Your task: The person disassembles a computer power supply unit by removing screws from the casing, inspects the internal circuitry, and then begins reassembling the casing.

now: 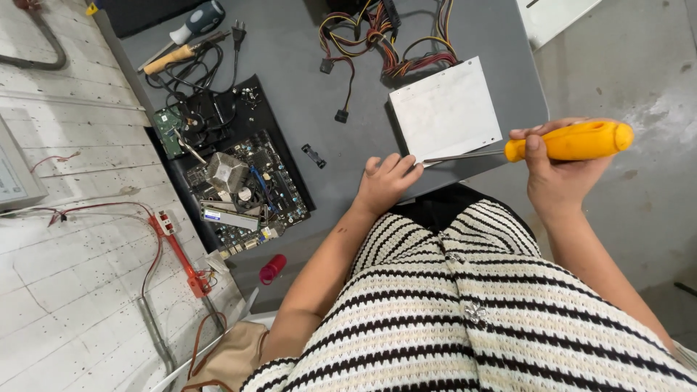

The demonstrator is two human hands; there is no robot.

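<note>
My right hand [557, 174] grips the orange handle of a screwdriver [573, 141]; its metal shaft points left, with the tip at the near corner of a grey metal power supply box [444, 109]. My left hand [385, 181] rests on the grey table [305, 101] with its fingertips against that same corner of the box. A bundle of coloured cables [381, 33] runs from the far side of the box.
A computer motherboard [243, 192] lies on a black tray to the left, with a green circuit board [168, 129] and black cords beside it. Two more screwdrivers [185, 40] lie at the far left. A small red cap [272, 268] sits near the table edge. A tan bag [232, 356] lies below.
</note>
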